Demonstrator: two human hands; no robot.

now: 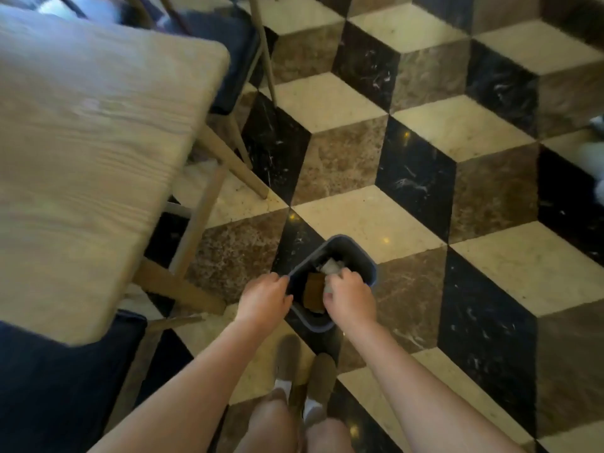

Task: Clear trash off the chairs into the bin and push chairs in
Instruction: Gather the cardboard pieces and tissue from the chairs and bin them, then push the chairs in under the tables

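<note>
Your feet in tan slippers (295, 364) stand on the cube-pattern marble floor (425, 132), glossy, cream, brown and black tiles. Just ahead, your left hand (263, 300) curls over the near-left rim of the bin (343, 246), likely to steady it while you drop stuff in. Your right hand (349, 297) is clenched over the bin mouth, grasping what looks like crumpled white paper (327, 288); blurred, so only probable. The bin is small, dark blue, rounded-rectangle plastic, standing on the floor beside the surface's corner. Inside: a brown flat piece (314, 291), cardboard-like, and more white crumpled trash (331, 265). Left, the surface (81, 132) is pale wood with visible grain and rounded corners. A dark blue cushioned chair seat (49, 380) sits at its near edge, another (228, 60) at the far end with slim wooden legs, partly tucked under. Trash on the seats: cannot tell, too blurred
</note>
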